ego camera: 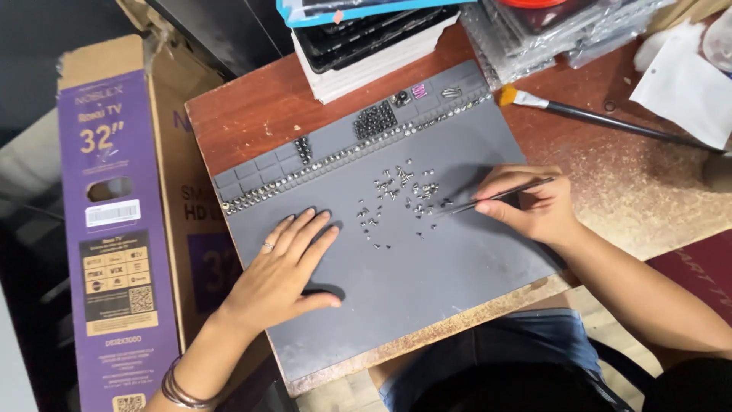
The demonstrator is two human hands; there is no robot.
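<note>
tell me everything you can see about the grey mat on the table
The grey mat is a flat, matte, rubbery-looking rectangle lying askew on the wooden table, its near corner overhanging the edge. Its far edge has small moulded compartments, some holding screws, above a row lined with screws. Loose small screws lie scattered mid-mat. The left hand rests flat on it; the right hand holds thin tweezers whose tip reaches the screws.

A brown wooden table point(252, 114) with a worn, pale near edge. On the left stands a tall purple and brown cardboard box point(114, 229). The floor point(15, 366) at far left looks dark. Soft light falls evenly.
</note>
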